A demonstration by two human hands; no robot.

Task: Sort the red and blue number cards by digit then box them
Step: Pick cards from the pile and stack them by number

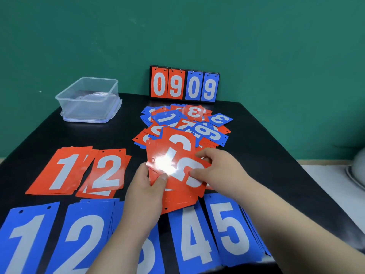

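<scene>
My left hand [147, 186] grips a fanned bunch of red number cards [177, 196] above the table, thumb on the top one. My right hand [215, 168] pinches the right edge of the top red card, whose digit is washed out by glare. Red piles of 1 [59, 171] and 2 [107, 173] lie at the left. Blue piles of 1 [25, 240], 2 [83, 236], 4 [194, 240] and 5 [231, 228] line the near edge; another blue pile sits hidden under my left forearm. A mixed heap of red and blue cards [187, 123] lies behind my hands.
A clear plastic box [88, 99] stands on its lid at the back left of the black table [266, 147]. A flip scoreboard [184, 85] reading 0909 stands against the green wall. Something white lies off the table's right edge.
</scene>
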